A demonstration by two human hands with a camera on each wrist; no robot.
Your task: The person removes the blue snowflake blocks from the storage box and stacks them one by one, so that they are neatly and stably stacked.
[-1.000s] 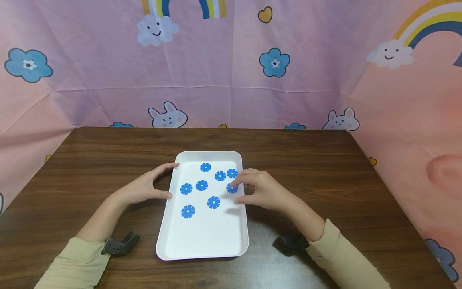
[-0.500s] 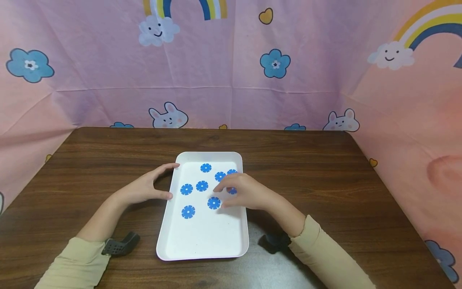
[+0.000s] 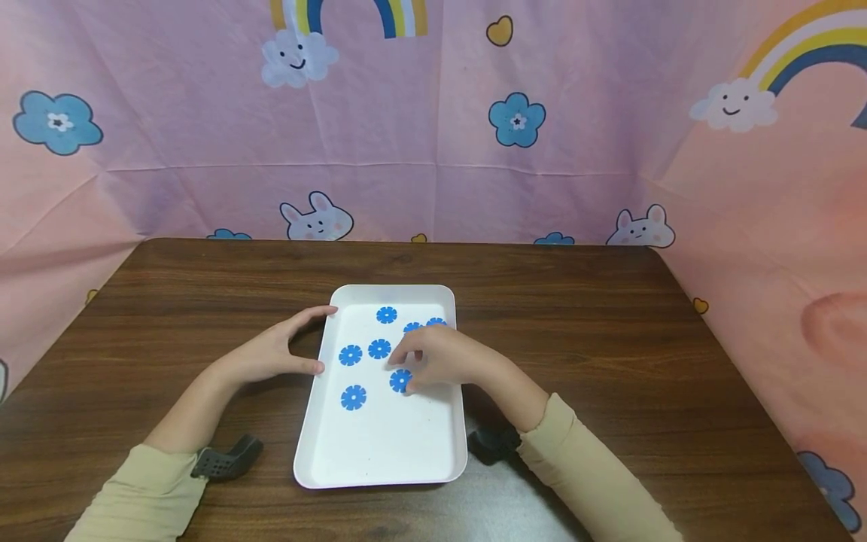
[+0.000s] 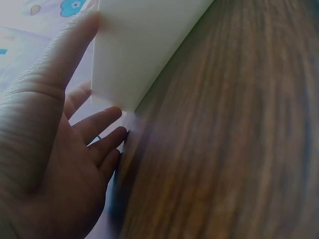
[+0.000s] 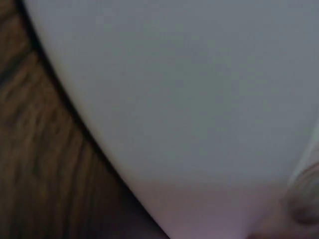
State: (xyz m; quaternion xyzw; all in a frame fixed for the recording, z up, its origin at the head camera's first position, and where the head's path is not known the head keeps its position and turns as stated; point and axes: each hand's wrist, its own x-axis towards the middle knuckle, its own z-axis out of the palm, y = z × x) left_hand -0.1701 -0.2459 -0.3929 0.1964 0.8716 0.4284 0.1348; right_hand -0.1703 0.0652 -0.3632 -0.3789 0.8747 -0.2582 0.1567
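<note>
A white tray lies on the table with several flat blue notched discs in it. My left hand rests thumb and index fingertip against the tray's left rim. Up close in the left wrist view, the left hand's fingers look fairly straight beside the tray wall. Over the tray's right half, my right hand spreads thumb and fingers above one notched disc, partly covering it. Contact with that disc cannot be told. The right wrist view holds mostly tray wall and a blurred bit of hand.
The dark wood table surrounds the tray. Behind it hangs a pink and purple cloth with rainbows, flowers and rabbits. Dark wrist devices sit on both arms, the left wrist device beside the tray.
My right hand has moved left and slightly down across the tray, from a disc near the right wall to the disc nearer the middle. The left hand and the tray have stayed put.
</note>
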